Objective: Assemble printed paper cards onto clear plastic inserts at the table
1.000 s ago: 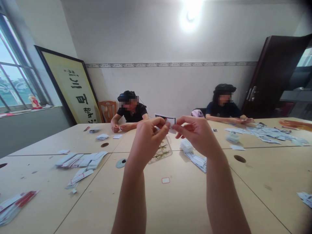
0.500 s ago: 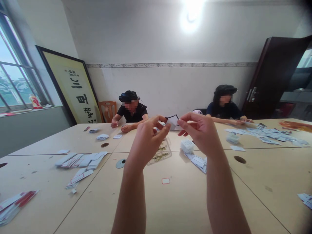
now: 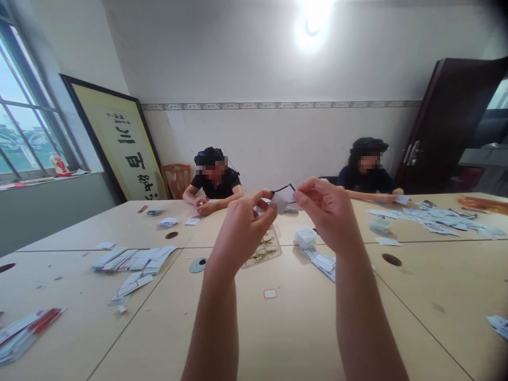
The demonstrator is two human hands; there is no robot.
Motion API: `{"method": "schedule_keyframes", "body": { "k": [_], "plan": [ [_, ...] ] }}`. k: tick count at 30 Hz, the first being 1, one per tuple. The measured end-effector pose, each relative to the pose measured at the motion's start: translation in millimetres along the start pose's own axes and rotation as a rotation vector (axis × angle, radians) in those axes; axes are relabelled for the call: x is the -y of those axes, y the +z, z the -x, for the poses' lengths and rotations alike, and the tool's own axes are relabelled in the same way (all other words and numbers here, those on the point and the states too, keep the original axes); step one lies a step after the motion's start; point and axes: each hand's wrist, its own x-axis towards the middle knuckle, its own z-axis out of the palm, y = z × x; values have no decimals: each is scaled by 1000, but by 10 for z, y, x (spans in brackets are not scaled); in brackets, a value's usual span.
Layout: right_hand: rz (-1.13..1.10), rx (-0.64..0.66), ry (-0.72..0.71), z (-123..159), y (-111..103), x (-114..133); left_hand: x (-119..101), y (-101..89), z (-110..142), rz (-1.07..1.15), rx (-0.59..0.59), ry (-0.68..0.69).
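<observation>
Midair above the tabletop [image 3: 293, 328], a dark-edged white card [image 3: 284, 196] is pinched by the left hand [image 3: 246, 225] and the right hand [image 3: 326, 211], work on it apparently unfinished. Beneath lies a clear tray [image 3: 280, 248] of brass-coloured pieces [image 3: 262, 256]; off to the left, whether paper stacks [image 3: 135, 260] are done or waiting cannot be told.

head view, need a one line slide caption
Left hand and right hand pinch a small dark-edged card above a table strewn with paper slips.
</observation>
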Motion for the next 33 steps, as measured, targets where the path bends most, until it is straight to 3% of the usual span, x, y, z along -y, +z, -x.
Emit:
{"method": "schedule_keyframes", "body": {
  "k": [13, 19, 33],
  "plan": [
    [109, 81, -3, 23, 75, 26, -70, -7, 25, -11, 18, -8],
    [173, 59, -83, 16, 94, 26, -48, -12, 40, 17, 38, -28],
    [164, 30, -48, 43, 134, 26, -46, -25, 42, 18, 15, -59]
  ]
}}
